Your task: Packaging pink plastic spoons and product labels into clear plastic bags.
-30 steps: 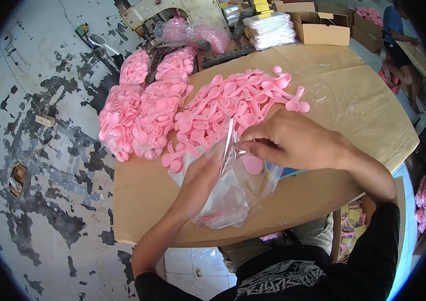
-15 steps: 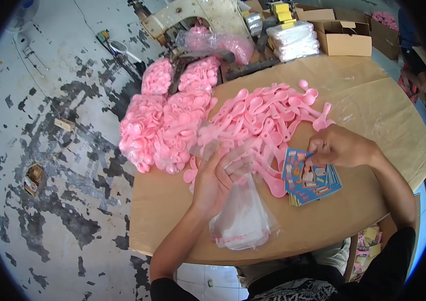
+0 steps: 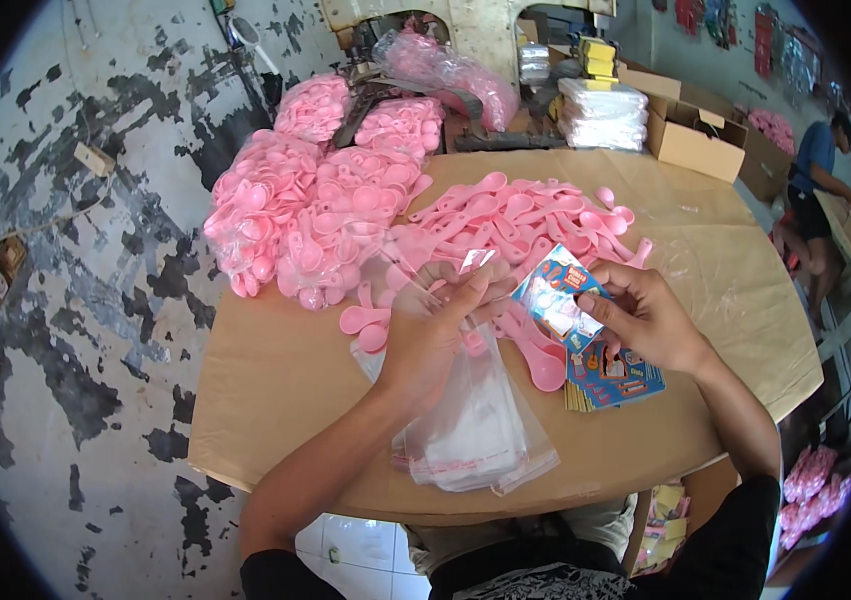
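My left hand [image 3: 437,335] is closed on a thin clear plastic bag [image 3: 390,268], whose film spreads past the fingers over the pink spoons. Between the thumb and fingers of my right hand [image 3: 650,315] is a blue printed card [image 3: 557,300], tilted and held close to the left fingertips. Just below that hand lies a fanned stack of blue cards [image 3: 617,385]. Under my left forearm and wrist rests a pile of clear plastic bags [image 3: 475,430]. A heap of loose pink plastic spoons [image 3: 515,215] covers the table beyond both hands.
Several filled bags of pink spoons [image 3: 265,205] stand at the left of the brown-covered table [image 3: 725,300]. Behind are a machine [image 3: 475,25], stacked clear packs [image 3: 602,115] and an open carton [image 3: 695,140]. Another person [image 3: 813,185] sits at far right.
My right hand has lifted a card off the stack and brought it toward my left hand. The left hand keeps the clear bag. The whole view has shifted, showing more at the right.
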The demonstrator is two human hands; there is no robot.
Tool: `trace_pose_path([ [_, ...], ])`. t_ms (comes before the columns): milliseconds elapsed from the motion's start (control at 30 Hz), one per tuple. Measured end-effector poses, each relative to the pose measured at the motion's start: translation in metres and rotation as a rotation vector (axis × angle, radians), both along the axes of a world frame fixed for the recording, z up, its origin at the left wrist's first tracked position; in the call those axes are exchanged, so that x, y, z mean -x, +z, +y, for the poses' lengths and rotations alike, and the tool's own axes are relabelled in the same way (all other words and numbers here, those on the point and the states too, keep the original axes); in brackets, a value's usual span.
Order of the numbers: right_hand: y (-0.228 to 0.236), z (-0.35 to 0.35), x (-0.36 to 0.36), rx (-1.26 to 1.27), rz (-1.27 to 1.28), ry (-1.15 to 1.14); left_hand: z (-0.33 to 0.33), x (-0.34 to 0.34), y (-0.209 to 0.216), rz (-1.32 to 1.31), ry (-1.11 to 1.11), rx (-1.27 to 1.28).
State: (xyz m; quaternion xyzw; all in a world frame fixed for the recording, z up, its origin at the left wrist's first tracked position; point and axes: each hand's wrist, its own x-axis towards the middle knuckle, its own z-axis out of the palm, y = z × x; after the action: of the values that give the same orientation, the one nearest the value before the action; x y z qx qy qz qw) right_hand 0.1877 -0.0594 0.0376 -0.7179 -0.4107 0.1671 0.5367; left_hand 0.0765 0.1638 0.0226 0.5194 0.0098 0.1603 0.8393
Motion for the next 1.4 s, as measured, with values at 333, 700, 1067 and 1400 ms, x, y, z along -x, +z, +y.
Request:
trace_pose_path([
  [333,0.027,0.034,0.000,0.007,-0.038,0.058,0.010,0.002,0.006,-0.086,0.213,0.039],
  [700,0.022,0.061,-0.013,0.069,-0.007,0.141,0.015,-0.001,0.002,-0.021,0.367,-0.004],
  [1067,0.003,0.052,-0.025,-0.131,-0.047,0.149,0.010,-0.001,0.004,-0.013,0.281,-0.024],
  [1400,-0.005,0.051,-0.033,-0.149,-0.091,0.119,0.010,-0.004,0.004,-0.046,0.274,-0.008],
])
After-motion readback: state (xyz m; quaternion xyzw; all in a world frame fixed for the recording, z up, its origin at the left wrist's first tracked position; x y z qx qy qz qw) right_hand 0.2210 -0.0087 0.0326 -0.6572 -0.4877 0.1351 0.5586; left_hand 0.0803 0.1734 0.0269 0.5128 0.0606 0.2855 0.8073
